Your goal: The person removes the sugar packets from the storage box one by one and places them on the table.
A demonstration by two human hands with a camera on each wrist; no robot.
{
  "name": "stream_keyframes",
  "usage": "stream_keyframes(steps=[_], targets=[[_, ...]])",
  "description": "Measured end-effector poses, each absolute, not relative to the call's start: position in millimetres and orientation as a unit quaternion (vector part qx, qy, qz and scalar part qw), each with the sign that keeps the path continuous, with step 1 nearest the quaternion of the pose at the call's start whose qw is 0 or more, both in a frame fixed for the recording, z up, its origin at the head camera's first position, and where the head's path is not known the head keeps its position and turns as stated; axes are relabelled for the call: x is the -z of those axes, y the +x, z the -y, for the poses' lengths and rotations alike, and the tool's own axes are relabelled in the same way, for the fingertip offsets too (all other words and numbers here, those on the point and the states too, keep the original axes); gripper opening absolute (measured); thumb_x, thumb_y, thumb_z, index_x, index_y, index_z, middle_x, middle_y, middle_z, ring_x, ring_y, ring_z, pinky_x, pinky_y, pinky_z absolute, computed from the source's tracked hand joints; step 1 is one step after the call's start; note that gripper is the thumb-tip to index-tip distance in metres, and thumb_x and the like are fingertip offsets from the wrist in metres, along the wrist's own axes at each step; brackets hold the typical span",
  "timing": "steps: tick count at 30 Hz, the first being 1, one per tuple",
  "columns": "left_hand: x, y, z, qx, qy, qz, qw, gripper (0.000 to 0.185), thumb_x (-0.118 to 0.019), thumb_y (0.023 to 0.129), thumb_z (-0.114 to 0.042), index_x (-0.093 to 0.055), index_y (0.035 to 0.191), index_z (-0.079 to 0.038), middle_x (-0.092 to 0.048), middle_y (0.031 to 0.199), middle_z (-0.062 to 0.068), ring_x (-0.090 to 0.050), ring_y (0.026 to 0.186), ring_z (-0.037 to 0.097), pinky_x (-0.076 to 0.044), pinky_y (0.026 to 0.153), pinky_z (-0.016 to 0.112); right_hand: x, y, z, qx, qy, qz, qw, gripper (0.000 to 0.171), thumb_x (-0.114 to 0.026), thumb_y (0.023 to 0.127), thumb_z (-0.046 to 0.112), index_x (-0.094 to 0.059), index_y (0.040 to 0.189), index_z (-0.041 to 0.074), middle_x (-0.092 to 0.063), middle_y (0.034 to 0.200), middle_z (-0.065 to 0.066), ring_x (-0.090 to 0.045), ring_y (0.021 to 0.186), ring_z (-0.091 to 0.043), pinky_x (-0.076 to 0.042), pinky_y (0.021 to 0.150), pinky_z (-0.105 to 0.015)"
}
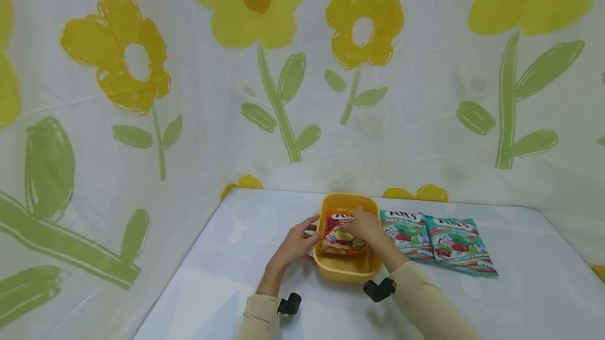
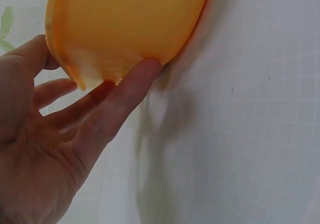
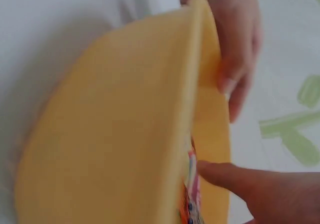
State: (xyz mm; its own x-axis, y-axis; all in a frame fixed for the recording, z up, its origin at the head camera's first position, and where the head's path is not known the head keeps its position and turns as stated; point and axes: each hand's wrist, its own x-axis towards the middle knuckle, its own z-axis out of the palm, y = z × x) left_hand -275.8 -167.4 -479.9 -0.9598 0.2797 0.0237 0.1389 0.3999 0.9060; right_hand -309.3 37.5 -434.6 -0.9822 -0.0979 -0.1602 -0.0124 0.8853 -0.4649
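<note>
A yellow plastic tub (image 1: 347, 276) stands on the white table with an orange FOX'S candy packet (image 1: 341, 245) inside it. My left hand (image 1: 295, 243) grips the tub's left side. In the left wrist view its thumb and fingers hold the tub wall (image 2: 130, 19) from either side. Over the packet's upper right part, inside the tub, is my right hand (image 1: 367, 226). Its thumb (image 3: 220, 173) touches the packet (image 3: 192, 184) in the right wrist view. The other right fingers are blurred or hidden, so I cannot tell whether they curl round the packet.
Two teal FOX'S mint packets (image 1: 406, 235) (image 1: 460, 245) lie side by side just right of the tub. Behind the table's far edge hangs a white curtain (image 1: 416, 145) printed with yellow flowers. It also runs along the left side.
</note>
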Motion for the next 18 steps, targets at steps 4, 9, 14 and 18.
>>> stream_keyframes(steps=[4, 9, 14, 18], targets=[[477.8, -274.7, 168.0, -0.529, 0.125, -0.837, 0.065, 0.054, -0.054, 0.099, -0.021, -0.039, 0.151, -0.013, -0.057, 0.132, 0.023, -0.065, 0.110, 0.035, -0.063, 0.057, 0.037, 426.8, -310.9, -47.1, 0.298, -0.027, -0.947, 0.113, 0.084, -0.070, 0.088, 0.040, -0.032, 0.143, -0.012, -0.056, 0.129, -0.032, -0.062, 0.104, -0.038, -0.056, 0.092, -0.052], [477.5, -273.5, 168.6, -0.528, 0.127, -0.837, 0.065, 0.055, -0.054, 0.099, -0.019, -0.039, 0.151, -0.011, -0.056, 0.132, 0.025, -0.064, 0.111, 0.037, -0.062, 0.056, 0.036, 423.1, -314.9, -49.8, 0.385, -0.025, -0.914, 0.127, 0.075, -0.070, 0.089, 0.037, -0.039, 0.140, -0.008, -0.064, 0.112, -0.024, -0.066, 0.080, -0.024, -0.062, 0.069, -0.037], [479.5, -273.6, 168.4, -0.534, 0.129, -0.833, 0.065, 0.054, -0.053, 0.100, -0.018, -0.038, 0.151, -0.011, -0.056, 0.132, 0.025, -0.064, 0.111, 0.037, -0.062, 0.055, 0.036, 419.3, -316.8, -45.2, 0.402, -0.049, -0.906, 0.121, 0.077, -0.070, 0.089, 0.036, -0.038, 0.144, -0.009, -0.066, 0.110, -0.021, -0.066, 0.073, -0.017, -0.062, 0.059, -0.030], [480.0, -274.9, 167.9, -0.533, 0.130, -0.834, 0.063, 0.054, -0.054, 0.099, -0.019, -0.038, 0.151, -0.011, -0.057, 0.132, 0.025, -0.064, 0.111, 0.037, -0.062, 0.055, 0.036, 414.1, -315.3, -40.3, 0.401, -0.061, -0.907, 0.116, 0.070, -0.070, 0.089, 0.035, -0.045, 0.139, -0.006, -0.066, 0.109, -0.021, -0.065, 0.075, -0.019, -0.061, 0.058, -0.029]])
